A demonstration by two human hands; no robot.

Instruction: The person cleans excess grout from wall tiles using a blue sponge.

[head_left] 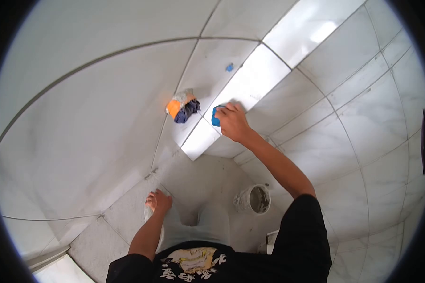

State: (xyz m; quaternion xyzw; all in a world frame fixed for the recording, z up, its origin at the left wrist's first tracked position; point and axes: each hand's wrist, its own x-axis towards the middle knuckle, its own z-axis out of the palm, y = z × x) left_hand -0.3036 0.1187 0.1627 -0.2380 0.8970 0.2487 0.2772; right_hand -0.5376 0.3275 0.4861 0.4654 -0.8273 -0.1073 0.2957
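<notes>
My right hand [234, 124] reaches forward with its fingers closed over a small, rounded blue pad [216, 116]. The pad lies against the bright white tile strip [245, 87], and my fingers hide part of it. To the left of that hand is a crumpled orange, grey and dark plastic bag [184, 106] with its mouth rolled open. Farther up, a small blue scrap [229, 67] lies on the pale tiled surface. My left hand [159, 202] rests low by my left knee, its fingers loosely bent and slightly apart, with nothing visible in them.
A white bucket [239, 200] with grey residue inside stands on the floor [208, 172], right of my legs. Marbled tile wall [349, 137] rises on the right. Large pale tiles [90, 127] spread at the left. Near my right sleeve is a whitish box-like object [270, 239].
</notes>
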